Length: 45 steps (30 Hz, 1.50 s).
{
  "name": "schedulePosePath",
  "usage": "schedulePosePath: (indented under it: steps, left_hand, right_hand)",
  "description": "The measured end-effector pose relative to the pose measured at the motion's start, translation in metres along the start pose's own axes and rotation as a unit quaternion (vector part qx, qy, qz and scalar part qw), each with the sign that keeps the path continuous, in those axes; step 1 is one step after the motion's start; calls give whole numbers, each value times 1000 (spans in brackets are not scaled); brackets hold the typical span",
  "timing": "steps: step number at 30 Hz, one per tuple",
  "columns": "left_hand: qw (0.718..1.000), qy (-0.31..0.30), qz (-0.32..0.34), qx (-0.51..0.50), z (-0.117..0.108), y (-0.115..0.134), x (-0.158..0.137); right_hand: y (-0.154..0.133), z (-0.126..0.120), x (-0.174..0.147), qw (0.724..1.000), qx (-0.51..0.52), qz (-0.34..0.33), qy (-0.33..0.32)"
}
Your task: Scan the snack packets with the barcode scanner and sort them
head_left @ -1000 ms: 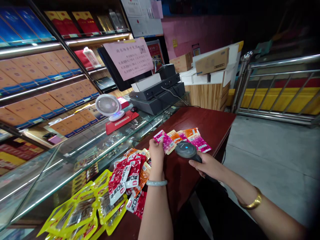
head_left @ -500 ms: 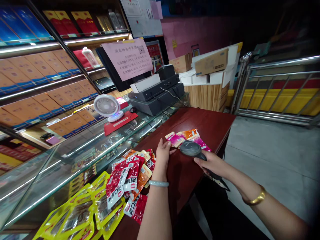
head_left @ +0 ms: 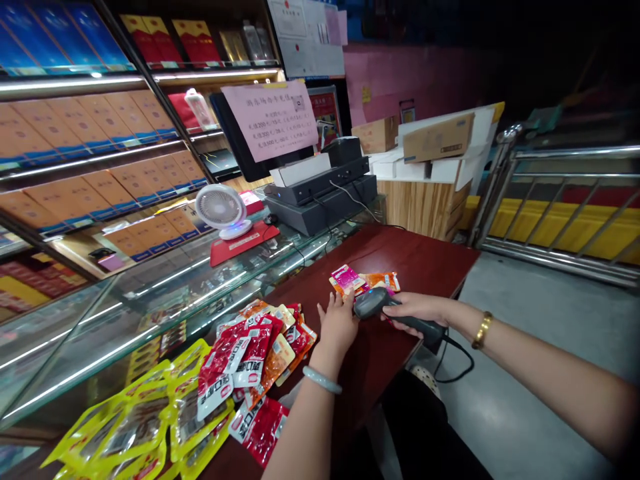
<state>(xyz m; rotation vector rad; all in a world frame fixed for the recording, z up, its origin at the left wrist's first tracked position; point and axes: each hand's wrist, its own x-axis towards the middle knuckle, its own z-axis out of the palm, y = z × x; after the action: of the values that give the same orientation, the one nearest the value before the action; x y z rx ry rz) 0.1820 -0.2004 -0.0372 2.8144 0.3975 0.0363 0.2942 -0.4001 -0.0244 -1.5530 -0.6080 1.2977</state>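
Note:
My right hand (head_left: 413,312) is wrapped around the handle of a dark grey barcode scanner (head_left: 371,303), its head pointing left over the table. Close to that head is my left hand (head_left: 340,325), fingers spread. Its fingertips are at the near edge of a small pile of snack packets, pink (head_left: 347,277) and orange (head_left: 383,280); whether they touch is unclear. The scanner partly covers the pile. Left of my left forearm lies a heap of red and orange snack packets (head_left: 257,350), with large yellow-edged packets (head_left: 135,427) nearer me.
The dark red table (head_left: 420,257) adjoins a glass display counter (head_left: 165,293). On the counter stand a small fan (head_left: 220,207) and a dark cash drawer (head_left: 325,203). A metal railing (head_left: 575,173) is at the right, and the scanner's cord (head_left: 473,363) hangs beside the table.
The view has shifted slightly. The scanner has moved closer to my left hand and covers the pile differently. An orange packet now shows beneath the pink one beside my left fingers.

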Motion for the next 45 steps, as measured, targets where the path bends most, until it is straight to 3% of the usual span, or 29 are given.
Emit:
schedulePosePath:
  steps: [7,10,13,16,19,22,27,32,37,41,45]
  left_hand:
    - [999,-39,-5,1,-2,9,31]
    - [1000,-27,-14,5,1,14,51]
    - [999,-23,-23,3,2,21,63]
    - [1000,-17,-20,7,-9,21,57]
    - [999,25,5,38,-31,8,31]
    - [996,53,19,70,-62,-21,-4]
    - [994,43,-50,82,-110,-86,-56]
    - [994,16,-91,60,-122,-133,-88]
    - [988,42,-126,78,-116,-156,-102]
    - [980,90,-151,95,-108,-164,-108]
    - [969,168,-171,67,-103,-166,-107]
  right_hand:
    - [-26,-40,22,998,45,-31,-13]
    - [-42,-57,37,999,30,-24,22]
    - [-52,-64,46,999,10,-23,42]
    - [-56,-59,47,998,-13,-28,56]
    - [-55,-39,38,988,-88,-35,122]
    - [-54,2,23,983,-114,-57,133]
    - [-47,91,17,988,-68,-121,73]
    - [-34,153,40,984,-25,-171,40]
    - [-43,170,54,986,-42,-160,5]
    - [-59,162,65,983,-3,-159,-89]
    - [-61,152,81,980,55,-166,-94]
